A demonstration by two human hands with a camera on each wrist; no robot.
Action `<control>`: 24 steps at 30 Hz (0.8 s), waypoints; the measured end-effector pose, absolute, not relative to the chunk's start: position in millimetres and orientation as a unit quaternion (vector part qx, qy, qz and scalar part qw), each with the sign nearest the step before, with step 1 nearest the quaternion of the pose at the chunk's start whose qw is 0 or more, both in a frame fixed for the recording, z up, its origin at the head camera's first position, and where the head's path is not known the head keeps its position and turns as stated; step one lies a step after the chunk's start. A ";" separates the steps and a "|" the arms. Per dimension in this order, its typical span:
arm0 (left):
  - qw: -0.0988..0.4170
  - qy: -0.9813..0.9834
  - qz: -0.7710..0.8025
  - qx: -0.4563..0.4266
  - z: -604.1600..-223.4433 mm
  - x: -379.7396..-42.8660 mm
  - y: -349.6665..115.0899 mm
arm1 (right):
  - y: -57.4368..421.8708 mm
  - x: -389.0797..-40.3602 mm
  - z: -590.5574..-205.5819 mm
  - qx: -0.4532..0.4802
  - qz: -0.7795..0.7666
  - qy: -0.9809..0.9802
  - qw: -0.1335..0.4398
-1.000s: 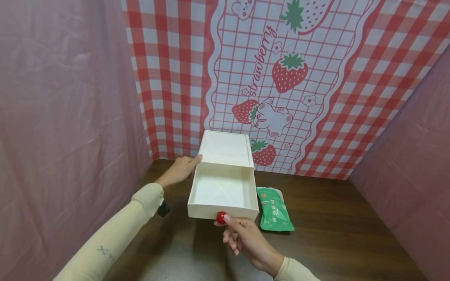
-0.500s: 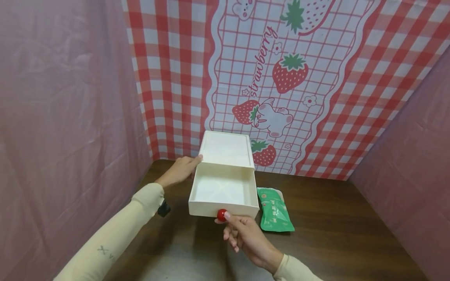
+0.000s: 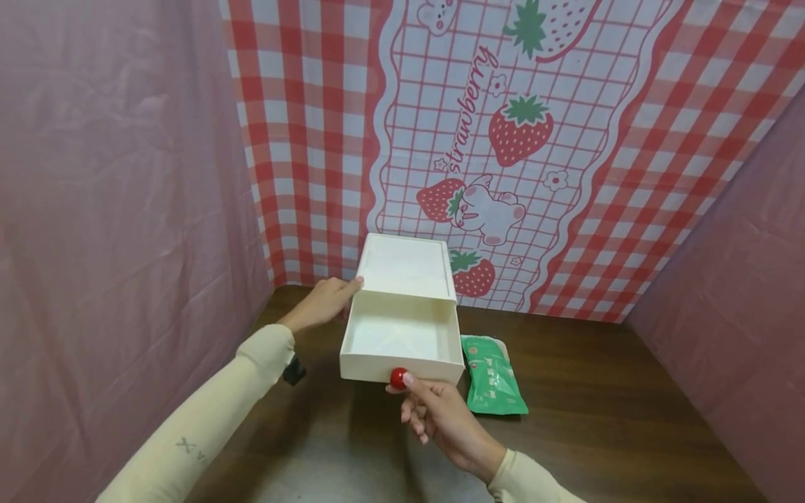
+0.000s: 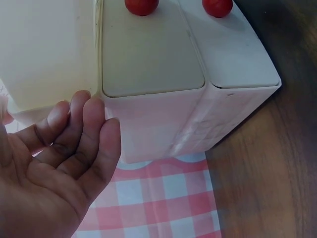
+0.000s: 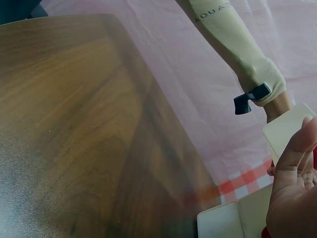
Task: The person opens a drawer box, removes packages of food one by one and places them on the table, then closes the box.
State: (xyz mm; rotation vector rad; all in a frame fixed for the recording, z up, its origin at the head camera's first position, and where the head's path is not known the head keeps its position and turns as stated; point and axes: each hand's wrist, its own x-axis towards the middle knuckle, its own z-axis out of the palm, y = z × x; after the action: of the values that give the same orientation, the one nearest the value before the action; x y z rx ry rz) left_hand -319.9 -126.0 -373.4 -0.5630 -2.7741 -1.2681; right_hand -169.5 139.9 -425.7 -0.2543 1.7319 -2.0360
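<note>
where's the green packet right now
In the head view, the green packet lies right of centre on the brown table, just to the right of the pulled-out white drawer with the red knob.

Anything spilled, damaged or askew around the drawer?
Nothing spilled or visibly damaged. The open drawer looks straight in its unit; only the green packet lies slightly angled on the table, which hardly seems odd.

1. Head: from above, facing forward and down, widest; drawer unit mid-frame.
2. Left wrist: close beside that unit, left hand lower left.
3. Right wrist: across the table, sharing the sleeve, upper right, with head.
</note>
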 end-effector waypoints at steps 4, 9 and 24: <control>0.011 -0.896 -0.408 -0.175 -370.5 -318.2 -126.1 | 139.0 -171.2 -425.4 -0.088 -0.739 0.628 0.225; 0.001 -0.895 -0.413 -0.167 -370.5 -318.6 -125.8 | 138.0 -173.8 -424.9 -0.085 -0.739 0.630 0.224; -0.020 -0.880 -0.445 -0.161 -371.9 -320.0 -125.1 | 136.1 -183.6 -424.3 -0.082 -0.736 0.638 0.211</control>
State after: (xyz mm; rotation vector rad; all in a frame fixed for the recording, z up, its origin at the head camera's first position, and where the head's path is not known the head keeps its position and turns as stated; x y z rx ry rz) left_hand -320.0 -125.1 -371.9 -0.5140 -2.8022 -1.4170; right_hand -183.6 136.1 -424.3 -0.2272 1.7731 -2.0462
